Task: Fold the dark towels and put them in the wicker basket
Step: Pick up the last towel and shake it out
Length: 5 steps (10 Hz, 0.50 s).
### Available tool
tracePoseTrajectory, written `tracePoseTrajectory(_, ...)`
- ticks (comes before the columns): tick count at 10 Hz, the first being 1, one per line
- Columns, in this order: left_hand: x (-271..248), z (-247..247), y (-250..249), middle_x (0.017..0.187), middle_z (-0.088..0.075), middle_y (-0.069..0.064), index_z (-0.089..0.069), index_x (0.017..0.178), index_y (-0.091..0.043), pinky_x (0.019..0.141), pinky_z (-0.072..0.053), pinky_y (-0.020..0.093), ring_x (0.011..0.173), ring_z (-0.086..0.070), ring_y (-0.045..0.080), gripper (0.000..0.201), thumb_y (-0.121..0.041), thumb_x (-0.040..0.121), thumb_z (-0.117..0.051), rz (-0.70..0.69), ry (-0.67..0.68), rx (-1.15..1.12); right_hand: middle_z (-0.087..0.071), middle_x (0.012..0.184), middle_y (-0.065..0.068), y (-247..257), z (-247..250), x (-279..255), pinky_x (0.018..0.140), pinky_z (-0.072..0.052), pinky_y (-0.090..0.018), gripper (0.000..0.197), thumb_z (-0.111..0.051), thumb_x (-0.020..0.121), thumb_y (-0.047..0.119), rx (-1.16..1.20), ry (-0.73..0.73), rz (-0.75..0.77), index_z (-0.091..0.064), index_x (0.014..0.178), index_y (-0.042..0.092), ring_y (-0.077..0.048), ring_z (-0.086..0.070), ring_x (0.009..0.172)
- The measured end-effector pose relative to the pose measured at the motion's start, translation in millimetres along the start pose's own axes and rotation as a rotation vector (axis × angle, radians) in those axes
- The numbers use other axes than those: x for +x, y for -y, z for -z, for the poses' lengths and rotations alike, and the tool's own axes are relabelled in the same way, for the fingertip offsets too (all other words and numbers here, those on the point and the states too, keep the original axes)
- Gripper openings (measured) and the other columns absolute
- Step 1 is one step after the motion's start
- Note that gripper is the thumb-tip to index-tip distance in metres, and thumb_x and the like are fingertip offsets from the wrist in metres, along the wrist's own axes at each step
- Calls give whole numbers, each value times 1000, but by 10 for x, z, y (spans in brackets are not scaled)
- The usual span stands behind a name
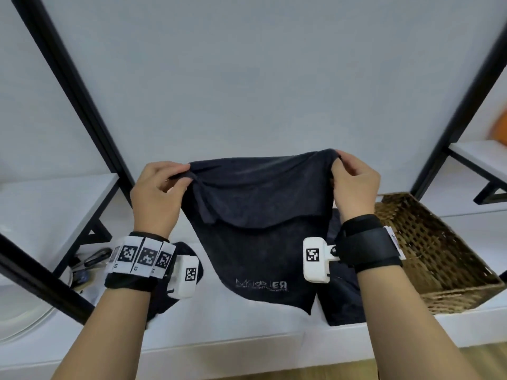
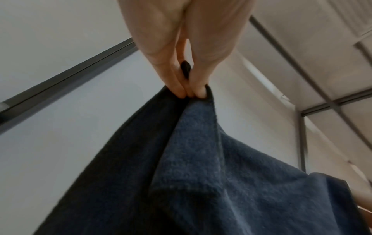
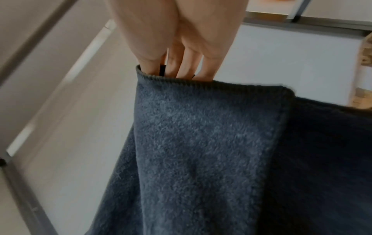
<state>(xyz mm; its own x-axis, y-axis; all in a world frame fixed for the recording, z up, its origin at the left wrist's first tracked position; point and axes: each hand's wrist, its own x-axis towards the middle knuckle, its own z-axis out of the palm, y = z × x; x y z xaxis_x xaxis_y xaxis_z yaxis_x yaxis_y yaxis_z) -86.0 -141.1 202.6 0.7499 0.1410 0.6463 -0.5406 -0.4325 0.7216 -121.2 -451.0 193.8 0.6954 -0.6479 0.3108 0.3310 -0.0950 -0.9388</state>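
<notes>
Head view: a dark towel (image 1: 255,204) is held up in the air above a white table (image 1: 225,335), stretched between both hands. Its upper left corner is pinched by the left hand (image 1: 156,193), fingers and thumb curled tight on the cloth, and its upper right corner is pinched in the same way by the right hand (image 1: 354,185). The top part of the towel is seen doubled over, a flap hanging in front of the lower part, where pale lettering is seen near the bottom edge. More dark cloth (image 1: 343,303) is seen lying on the table behind and below the held towel. A wicker basket (image 1: 439,259) is set on the table to the right, just beside that cloth. In the left wrist view the grip is shown closed, fingertips (image 2: 179,90) pressed together on a bunched corner. In the right wrist view the fingers (image 3: 187,63) are tucked behind the hemmed edge of the towel.
</notes>
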Motion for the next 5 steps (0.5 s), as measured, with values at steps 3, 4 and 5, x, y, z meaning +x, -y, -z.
tracePoseTrajectory(3, 406, 383, -748, 79, -58, -24, -51, 86, -44, 72, -47, 22, 73, -53, -3, 18, -29, 94, -57, -121, -211, -136, -69, 89, 16, 823, 73, 67, 75, -49, -15, 18, -65, 81, 38, 49, -156, 201, -71, 76, 54, 6, -62, 79)
tracePoseTrajectory(4, 398, 489, -859, 68, -57, -17, -51, 89, -35, 65, -45, 34, 69, -53, 11, 19, -21, 80, -61, -37, -166, -381, -68, 92, 16, 898, 95, -7, 74, -49, -13, 13, -65, 82, 38, 54, -136, 228, -72, 77, 49, 6, -63, 82)
tracePoseTrajectory(5, 343, 574, -931, 67, -57, -6, -51, 89, -32, 62, -46, 34, 67, -54, 20, 18, -21, 76, -58, 7, -143, -458, -69, 79, 17, 891, 80, -90, 66, -48, -17, 12, -62, 85, 33, 64, -90, 215, -72, 80, 29, 4, -62, 73)
